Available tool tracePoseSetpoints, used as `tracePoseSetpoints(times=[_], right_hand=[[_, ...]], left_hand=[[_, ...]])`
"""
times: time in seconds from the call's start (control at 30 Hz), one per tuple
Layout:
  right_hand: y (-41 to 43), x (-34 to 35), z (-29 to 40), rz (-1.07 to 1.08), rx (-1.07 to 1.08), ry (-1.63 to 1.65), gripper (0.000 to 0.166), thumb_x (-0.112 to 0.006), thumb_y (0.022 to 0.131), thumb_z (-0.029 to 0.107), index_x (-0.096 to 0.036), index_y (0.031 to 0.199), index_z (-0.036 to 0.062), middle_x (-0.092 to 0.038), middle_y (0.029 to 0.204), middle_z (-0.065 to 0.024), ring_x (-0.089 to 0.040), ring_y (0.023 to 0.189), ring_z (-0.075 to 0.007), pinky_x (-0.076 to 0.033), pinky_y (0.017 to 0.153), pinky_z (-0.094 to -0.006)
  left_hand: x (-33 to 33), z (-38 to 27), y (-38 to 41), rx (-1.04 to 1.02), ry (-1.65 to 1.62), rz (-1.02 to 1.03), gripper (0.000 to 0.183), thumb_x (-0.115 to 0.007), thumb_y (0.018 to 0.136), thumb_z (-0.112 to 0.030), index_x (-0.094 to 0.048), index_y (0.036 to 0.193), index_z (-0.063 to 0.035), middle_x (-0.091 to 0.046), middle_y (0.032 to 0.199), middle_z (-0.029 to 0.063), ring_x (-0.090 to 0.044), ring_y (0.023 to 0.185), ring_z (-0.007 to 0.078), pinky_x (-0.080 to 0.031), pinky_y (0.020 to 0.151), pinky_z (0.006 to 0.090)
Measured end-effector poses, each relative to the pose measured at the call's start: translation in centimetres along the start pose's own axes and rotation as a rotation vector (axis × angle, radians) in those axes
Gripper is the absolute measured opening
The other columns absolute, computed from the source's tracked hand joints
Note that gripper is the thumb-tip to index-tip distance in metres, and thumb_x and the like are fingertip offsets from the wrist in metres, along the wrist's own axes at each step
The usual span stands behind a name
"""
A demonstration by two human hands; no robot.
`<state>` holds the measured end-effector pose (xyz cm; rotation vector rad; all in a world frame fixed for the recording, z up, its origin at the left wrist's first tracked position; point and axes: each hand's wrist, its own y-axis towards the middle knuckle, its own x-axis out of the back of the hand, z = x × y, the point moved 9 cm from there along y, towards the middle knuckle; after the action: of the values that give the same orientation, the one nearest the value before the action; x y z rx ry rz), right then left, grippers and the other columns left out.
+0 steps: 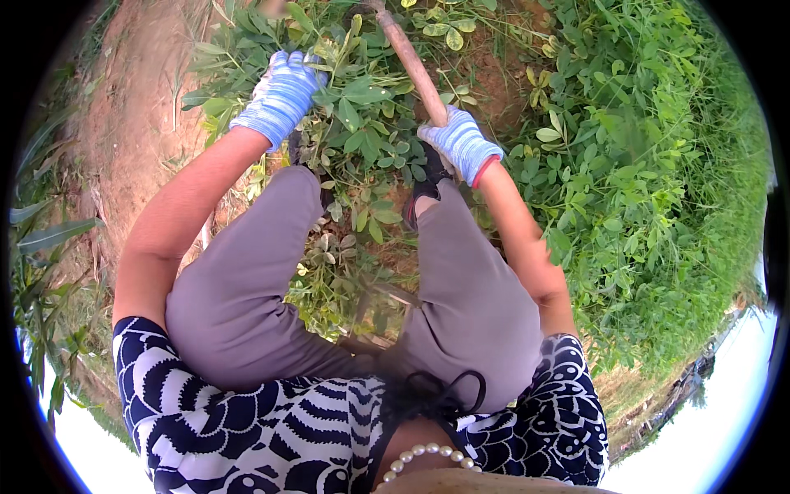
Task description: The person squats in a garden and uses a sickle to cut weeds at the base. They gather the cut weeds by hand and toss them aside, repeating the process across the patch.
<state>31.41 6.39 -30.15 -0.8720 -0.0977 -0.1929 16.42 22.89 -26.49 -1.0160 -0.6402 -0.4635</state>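
My left hand (281, 96), in a blue-and-white knitted glove, is at the leafy plants (364, 102) in the upper middle of the view. Its fingers are curled among the stems and partly hidden by leaves, so its hold is not clear. My right hand (463, 142), in a matching glove with a red cuff edge, is closed around the lower end of a wooden tool handle (410, 58). The handle slants up and to the left, and the tool's head is cut off or hidden at the top edge of the view.
Bare reddish soil (139, 92) runs along the left. Dense green plants (629, 167) fill the right side. Long-bladed leaves (58, 234) stand at the far left. My shoes (429, 185) are among low plants, below my bent knees.
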Motion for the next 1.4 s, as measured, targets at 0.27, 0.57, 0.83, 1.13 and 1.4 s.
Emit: tracePoseSetpoints(times=[0.27,0.57,0.83,1.13,1.4], right_hand=[[-0.3,-2.2,-2.4,0.206,-0.174,-0.010,0.022,-0.066,0.079,0.019,-0.049,0.077,0.0052,-0.045,0.049,-0.0036,-0.040,0.033,-0.0145,-0.032,0.030,-0.0305],[-2.6,-1.1,-1.6,0.255,-0.103,-0.042,0.023,-0.066,0.080,0.021,-0.050,0.076,0.0056,-0.045,0.047,-0.0025,-0.040,0.032,-0.0127,-0.032,0.031,-0.0290],[1.4,-2.9,-0.7,0.273,-0.128,0.033,0.031,-0.069,0.077,0.026,-0.048,0.070,0.0043,-0.047,0.051,-0.0043,-0.045,0.036,-0.0172,-0.036,0.034,-0.0338],[-15.3,5.3,-19.1,-0.197,-0.190,0.003,0.018,-0.068,0.077,0.017,-0.053,0.080,0.0068,-0.048,0.054,-0.0009,-0.041,0.038,-0.0116,-0.033,0.034,-0.0276],[-10.3,3.1,-11.8,-0.162,-0.170,0.205,0.017,-0.066,0.078,0.018,-0.056,0.076,0.0052,-0.048,0.053,-0.0018,-0.042,0.042,-0.0101,-0.034,0.039,-0.0276]], left_hand=[[0.0,1.0,0.0,0.262,-0.382,-0.023,0.052,-0.041,0.092,-0.045,-0.045,0.131,-0.0110,-0.039,0.137,0.0123,-0.034,0.128,0.0337,-0.036,0.101,0.0462],[-1.9,2.8,0.9,0.079,-0.258,-0.041,0.071,-0.061,0.076,-0.005,-0.033,0.141,-0.0146,-0.052,0.123,0.0151,-0.049,0.117,0.0309,-0.037,0.099,0.0386],[-0.2,3.1,2.3,-0.017,-0.218,0.057,0.041,-0.063,0.068,-0.003,-0.061,0.109,-0.0046,-0.066,0.095,0.0171,-0.065,0.087,0.0307,-0.051,0.074,0.0400],[4.9,-2.8,1.9,-0.136,-0.050,-0.179,0.021,-0.055,0.082,-0.011,-0.063,0.101,-0.0142,-0.065,0.095,0.0056,-0.058,0.100,0.0217,-0.040,0.089,0.0394],[3.5,-1.2,2.1,-0.025,-0.061,-0.167,0.021,-0.057,0.080,-0.012,-0.063,0.101,-0.0125,-0.065,0.097,0.0053,-0.057,0.101,0.0208,-0.038,0.091,0.0388]])
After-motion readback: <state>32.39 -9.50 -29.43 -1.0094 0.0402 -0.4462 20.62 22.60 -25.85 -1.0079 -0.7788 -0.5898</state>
